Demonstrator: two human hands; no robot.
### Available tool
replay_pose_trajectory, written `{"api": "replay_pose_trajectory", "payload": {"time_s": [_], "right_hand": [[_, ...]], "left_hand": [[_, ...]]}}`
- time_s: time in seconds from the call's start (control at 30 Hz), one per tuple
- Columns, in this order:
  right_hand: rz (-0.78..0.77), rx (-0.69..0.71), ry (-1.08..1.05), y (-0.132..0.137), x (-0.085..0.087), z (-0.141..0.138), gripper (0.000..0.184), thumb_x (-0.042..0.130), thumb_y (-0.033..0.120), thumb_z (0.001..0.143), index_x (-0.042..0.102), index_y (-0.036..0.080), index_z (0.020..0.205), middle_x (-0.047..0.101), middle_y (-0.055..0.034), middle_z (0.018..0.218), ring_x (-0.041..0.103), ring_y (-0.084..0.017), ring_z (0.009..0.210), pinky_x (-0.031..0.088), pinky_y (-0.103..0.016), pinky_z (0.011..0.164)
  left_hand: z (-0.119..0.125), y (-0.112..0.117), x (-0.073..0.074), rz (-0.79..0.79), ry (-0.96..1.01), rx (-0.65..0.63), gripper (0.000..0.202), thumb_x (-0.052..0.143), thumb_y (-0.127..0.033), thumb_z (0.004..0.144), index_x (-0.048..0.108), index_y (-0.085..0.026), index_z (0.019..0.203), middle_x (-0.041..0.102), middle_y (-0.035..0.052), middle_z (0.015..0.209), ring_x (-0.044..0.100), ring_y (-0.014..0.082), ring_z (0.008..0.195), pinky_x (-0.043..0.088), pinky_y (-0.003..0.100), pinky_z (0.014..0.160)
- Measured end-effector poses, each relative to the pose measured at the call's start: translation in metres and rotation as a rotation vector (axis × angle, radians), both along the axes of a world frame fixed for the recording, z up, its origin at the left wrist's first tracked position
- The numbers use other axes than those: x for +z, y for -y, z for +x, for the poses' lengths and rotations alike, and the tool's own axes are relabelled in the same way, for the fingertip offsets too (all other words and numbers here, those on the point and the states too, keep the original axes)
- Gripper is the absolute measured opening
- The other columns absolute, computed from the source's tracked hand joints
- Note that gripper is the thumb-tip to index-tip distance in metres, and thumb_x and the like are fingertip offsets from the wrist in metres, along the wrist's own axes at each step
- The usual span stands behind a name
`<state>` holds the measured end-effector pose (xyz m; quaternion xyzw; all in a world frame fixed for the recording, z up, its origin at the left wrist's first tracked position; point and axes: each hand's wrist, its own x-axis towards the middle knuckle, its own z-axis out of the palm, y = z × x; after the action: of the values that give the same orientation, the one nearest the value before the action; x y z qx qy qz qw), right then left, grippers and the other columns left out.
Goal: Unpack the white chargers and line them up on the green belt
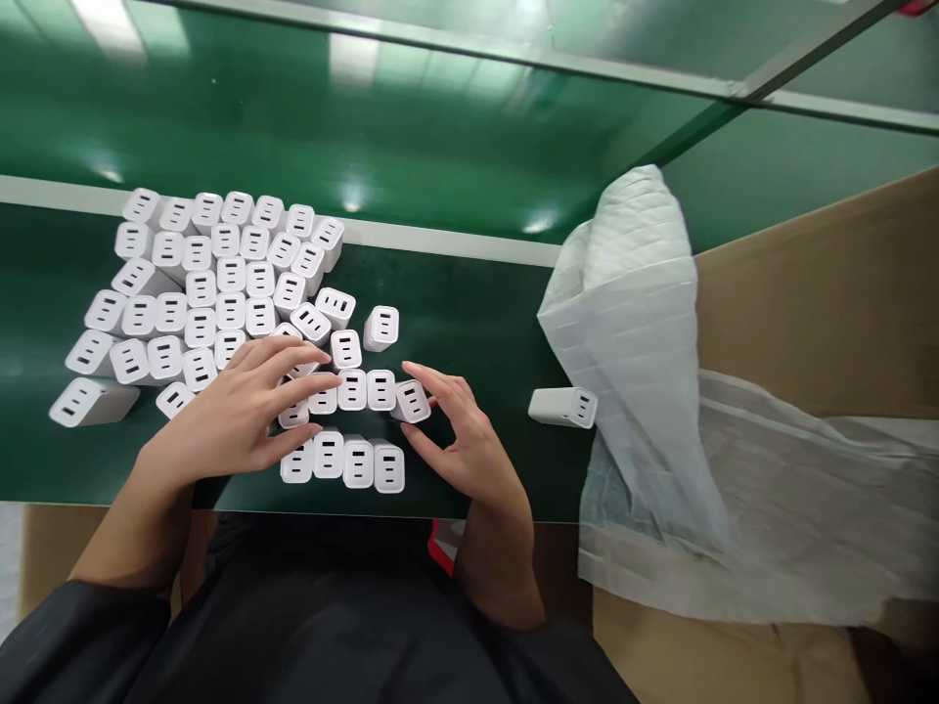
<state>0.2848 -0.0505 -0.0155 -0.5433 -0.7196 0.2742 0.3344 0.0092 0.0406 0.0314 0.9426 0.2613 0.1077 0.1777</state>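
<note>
Many white wall chargers stand upright in rows, with slotted faces up. My left hand reaches over the near rows, palm down and open. Its fingers are apart, with tips beside a charger in a short row. Several chargers under it are partly hidden. At the right end of that row, my right hand has thumb and fingers around a tilted charger. Closer to me is another short row of chargers. One charger stands apart behind the hands.
The chargers are on a dark green tabletop. One charger lies on its side to the right, beside a bundle of white wrapping sheet. Cardboard is at far right. A green panel rises behind the table.
</note>
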Motion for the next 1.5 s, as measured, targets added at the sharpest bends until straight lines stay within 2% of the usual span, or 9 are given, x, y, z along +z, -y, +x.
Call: {"api": "replay_pose_trajectory", "payload": {"time_s": [0.27, 0.47, 0.7, 0.8, 0.9, 0.97, 1.07, 1.27, 1.5], "right_hand": [[0.000, -0.010, 0.007, 0.000, 0.001, 0.001, 0.064, 0.056, 0.015, 0.091, 0.037, 0.034, 0.149, 0.057, -0.0054, 0.138, 0.055, -0.025, 0.114, 0.055, -0.040, 0.084], [0.034, -0.066, 0.017, -0.001, -0.008, -0.001, 0.063, 0.059, 0.021, 0.093, 0.035, 0.035, 0.150, 0.060, -0.0056, 0.134, 0.058, -0.025, 0.111, 0.057, -0.039, 0.080], [0.015, -0.084, 0.011, -0.001, -0.009, -0.003, 0.062, 0.065, 0.029, 0.092, 0.039, 0.033, 0.148, 0.055, -0.0074, 0.139, 0.061, -0.023, 0.104, 0.059, -0.038, 0.080], [0.120, -0.122, 0.026, -0.003, -0.006, -0.002, 0.053, 0.065, 0.030, 0.092, 0.049, 0.032, 0.142, 0.059, -0.0079, 0.135, 0.059, -0.026, 0.110, 0.059, -0.039, 0.079], [0.281, -0.162, 0.100, -0.006, -0.003, -0.005, 0.041, 0.063, 0.023, 0.093, 0.058, 0.031, 0.132, 0.064, -0.0069, 0.127, 0.059, -0.028, 0.114, 0.054, -0.046, 0.092], [0.347, -0.137, 0.155, -0.008, 0.001, -0.010, 0.038, 0.062, 0.020, 0.093, 0.060, 0.030, 0.129, 0.066, -0.0067, 0.124, 0.060, -0.027, 0.113, 0.051, -0.048, 0.096], [0.333, -0.012, 0.247, -0.011, 0.012, -0.021, 0.037, 0.060, 0.018, 0.094, 0.059, 0.026, 0.129, 0.064, -0.0087, 0.127, 0.059, -0.027, 0.116, 0.050, -0.046, 0.097], [0.308, 0.122, 0.491, -0.025, 0.028, -0.039, 0.034, 0.057, 0.027, 0.097, 0.057, 0.025, 0.131, 0.065, -0.0101, 0.123, 0.057, -0.030, 0.119, 0.043, -0.051, 0.104], [0.245, 0.199, 0.473, -0.031, 0.028, -0.043, 0.037, 0.061, 0.033, 0.095, 0.057, 0.024, 0.130, 0.066, -0.0097, 0.115, 0.059, -0.030, 0.107, 0.041, -0.052, 0.102]], "left_hand": [[0.002, 0.000, -0.002, 0.032, -0.007, -0.010, 0.042, 0.054, -0.035, 0.095, 0.052, -0.024, 0.136, 0.052, 0.0100, 0.140, 0.043, 0.0300, 0.132, 0.036, 0.048, 0.107], [-0.003, -0.001, 0.003, 0.017, -0.026, 0.010, 0.045, 0.057, -0.040, 0.093, 0.053, -0.025, 0.135, 0.052, 0.0105, 0.139, 0.041, 0.0327, 0.133, 0.035, 0.050, 0.107], [-0.009, -0.002, 0.008, -0.005, -0.007, 0.046, 0.038, 0.057, -0.036, 0.093, 0.058, -0.023, 0.129, 0.059, 0.0105, 0.125, 0.044, 0.0318, 0.126, 0.037, 0.050, 0.103], [-0.010, -0.004, 0.006, -0.004, 0.040, 0.069, 0.030, 0.053, -0.028, 0.094, 0.064, -0.024, 0.121, 0.062, 0.0092, 0.118, 0.046, 0.0298, 0.122, 0.038, 0.049, 0.102], [-0.010, -0.007, 0.003, 0.019, 0.067, 0.078, 0.031, 0.050, -0.018, 0.094, 0.068, -0.026, 0.117, 0.062, 0.0083, 0.117, 0.047, 0.0288, 0.120, 0.038, 0.049, 0.101], [-0.011, -0.009, 0.000, 0.031, 0.074, 0.075, 0.033, 0.049, -0.015, 0.093, 0.070, -0.027, 0.116, 0.062, 0.0084, 0.116, 0.047, 0.0286, 0.119, 0.039, 0.049, 0.099], [-0.011, -0.010, -0.003, 0.055, 0.083, 0.074, 0.036, 0.049, -0.010, 0.091, 0.071, -0.027, 0.113, 0.062, 0.0082, 0.114, 0.047, 0.0280, 0.116, 0.041, 0.049, 0.098], [-0.011, -0.010, -0.009, 0.093, 0.075, 0.062, 0.048, 0.047, 0.001, 0.082, 0.072, -0.029, 0.111, 0.063, 0.0055, 0.117, 0.046, 0.0275, 0.118, 0.041, 0.049, 0.098], [-0.012, -0.007, -0.008, 0.081, 0.084, 0.044, 0.047, 0.048, 0.002, 0.081, 0.076, -0.029, 0.102, 0.064, 0.0038, 0.117, 0.045, 0.0264, 0.118, 0.040, 0.046, 0.097]]}}
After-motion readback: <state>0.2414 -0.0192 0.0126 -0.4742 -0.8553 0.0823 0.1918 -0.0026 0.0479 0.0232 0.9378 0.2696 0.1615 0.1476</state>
